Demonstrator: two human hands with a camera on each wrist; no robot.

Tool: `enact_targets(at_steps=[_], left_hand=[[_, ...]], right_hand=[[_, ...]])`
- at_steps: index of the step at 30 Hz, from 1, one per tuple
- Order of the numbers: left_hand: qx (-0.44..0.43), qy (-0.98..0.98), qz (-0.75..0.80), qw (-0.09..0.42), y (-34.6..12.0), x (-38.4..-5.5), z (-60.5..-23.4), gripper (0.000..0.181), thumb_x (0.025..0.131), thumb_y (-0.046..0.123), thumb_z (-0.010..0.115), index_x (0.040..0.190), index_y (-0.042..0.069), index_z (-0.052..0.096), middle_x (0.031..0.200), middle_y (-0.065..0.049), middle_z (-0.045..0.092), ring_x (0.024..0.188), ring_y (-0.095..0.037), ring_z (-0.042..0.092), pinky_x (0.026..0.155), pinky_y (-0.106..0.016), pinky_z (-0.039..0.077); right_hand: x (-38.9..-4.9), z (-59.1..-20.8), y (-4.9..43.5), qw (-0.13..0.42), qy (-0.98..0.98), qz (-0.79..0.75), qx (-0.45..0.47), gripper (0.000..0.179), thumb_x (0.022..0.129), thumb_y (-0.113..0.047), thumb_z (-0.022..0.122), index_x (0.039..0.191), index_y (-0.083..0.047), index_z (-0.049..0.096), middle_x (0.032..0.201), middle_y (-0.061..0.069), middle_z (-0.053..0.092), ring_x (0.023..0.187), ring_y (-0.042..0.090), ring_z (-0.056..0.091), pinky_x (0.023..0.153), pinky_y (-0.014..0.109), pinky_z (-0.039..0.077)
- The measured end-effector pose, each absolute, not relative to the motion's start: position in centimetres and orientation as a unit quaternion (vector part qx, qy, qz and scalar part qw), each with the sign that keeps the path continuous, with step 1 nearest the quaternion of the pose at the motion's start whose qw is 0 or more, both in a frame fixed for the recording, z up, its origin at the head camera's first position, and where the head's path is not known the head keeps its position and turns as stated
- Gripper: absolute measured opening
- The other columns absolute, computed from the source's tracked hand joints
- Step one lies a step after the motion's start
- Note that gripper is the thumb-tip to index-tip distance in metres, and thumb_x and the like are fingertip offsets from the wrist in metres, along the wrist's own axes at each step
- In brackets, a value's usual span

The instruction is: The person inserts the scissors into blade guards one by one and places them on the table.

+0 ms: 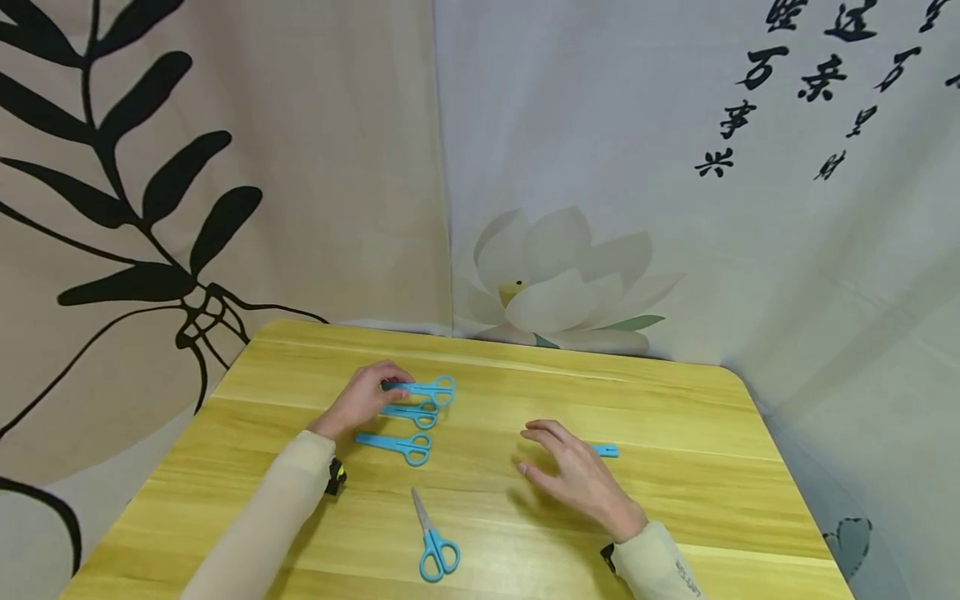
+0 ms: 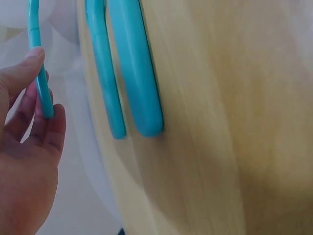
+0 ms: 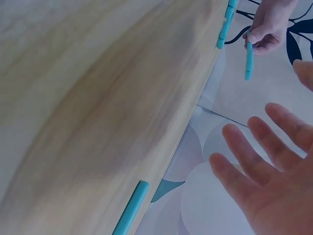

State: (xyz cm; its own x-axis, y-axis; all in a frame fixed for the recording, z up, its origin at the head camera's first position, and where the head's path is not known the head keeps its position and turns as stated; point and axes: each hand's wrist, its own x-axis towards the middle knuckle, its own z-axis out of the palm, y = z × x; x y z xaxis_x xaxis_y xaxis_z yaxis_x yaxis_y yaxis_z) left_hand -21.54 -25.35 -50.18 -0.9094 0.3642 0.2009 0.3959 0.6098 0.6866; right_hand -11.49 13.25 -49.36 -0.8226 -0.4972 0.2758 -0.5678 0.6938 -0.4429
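Note:
My left hand (image 1: 366, 395) pinches a pair of blue scissors (image 1: 422, 389) near its covered blade end, with the handle loops pointing right. The left wrist view shows these scissors (image 2: 44, 93) raised off the table between thumb and fingers. Two more blue scissors, a nearer pair (image 1: 384, 442) and a middle pair (image 1: 405, 412), lie just below that hand, blades covered. My right hand (image 1: 576, 473) hovers over the right side of the table, fingers spread and holding nothing. Partly hidden behind it lies a small blue piece (image 1: 606, 451), perhaps a blade cover.
Scissors with a bare metal blade and blue handles (image 1: 432, 540) lie near the table's front middle, tip pointing away. The yellow wooden table (image 1: 510, 392) ends at a hanging cloth (image 1: 360, 167) printed with leaves, a lotus and writing.

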Motion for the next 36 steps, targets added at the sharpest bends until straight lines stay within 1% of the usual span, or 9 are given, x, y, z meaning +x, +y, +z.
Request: enact_targets(at_steps=[9,19,28,36], left_hand=[[-0.199,-0.905,-0.376,-0.007,-26.0,-23.4,-51.2,0.017,0.095,0.007,0.076,0.111,0.006,0.076,0.105,-0.004,0.070,0.096,-0.023,0.064,0.086,-0.045,0.055],[-0.151,-0.911,-0.382,-0.042,-25.7,-24.5,-51.6,0.017,0.096,0.006,0.074,0.114,0.005,0.076,0.111,-0.009,0.069,0.102,-0.026,0.063,0.091,-0.047,0.054],[-0.134,-0.913,-0.380,-0.055,-25.6,-24.9,-52.5,0.015,0.097,0.006,0.074,0.111,0.006,0.076,0.110,-0.008,0.068,0.101,-0.026,0.063,0.091,-0.047,0.054],[-0.129,-0.919,-0.368,-0.052,-25.4,-25.5,-52.9,0.016,0.097,0.007,0.073,0.113,0.006,0.077,0.117,-0.011,0.067,0.107,-0.029,0.063,0.095,-0.048,0.053]], right_hand=[[-11.6,-49.4,13.4,0.072,-0.916,0.257,0.298,0.045,0.097,-0.035,0.074,0.133,-0.011,0.067,0.140,0.004,0.060,0.123,0.025,0.063,0.096,0.043,0.056],[-11.6,-49.4,13.4,0.060,-0.919,0.254,0.294,0.043,0.098,-0.036,0.073,0.133,-0.012,0.067,0.142,0.005,0.059,0.123,0.026,0.063,0.097,0.044,0.056],[-11.4,-49.6,13.4,0.044,-0.923,0.256,0.284,0.040,0.099,-0.036,0.072,0.132,-0.013,0.068,0.142,0.002,0.059,0.124,0.025,0.062,0.096,0.045,0.055],[-11.6,-49.5,13.7,0.045,-0.924,0.254,0.281,0.040,0.099,-0.036,0.072,0.131,-0.013,0.069,0.142,0.002,0.059,0.123,0.025,0.063,0.095,0.046,0.056]])
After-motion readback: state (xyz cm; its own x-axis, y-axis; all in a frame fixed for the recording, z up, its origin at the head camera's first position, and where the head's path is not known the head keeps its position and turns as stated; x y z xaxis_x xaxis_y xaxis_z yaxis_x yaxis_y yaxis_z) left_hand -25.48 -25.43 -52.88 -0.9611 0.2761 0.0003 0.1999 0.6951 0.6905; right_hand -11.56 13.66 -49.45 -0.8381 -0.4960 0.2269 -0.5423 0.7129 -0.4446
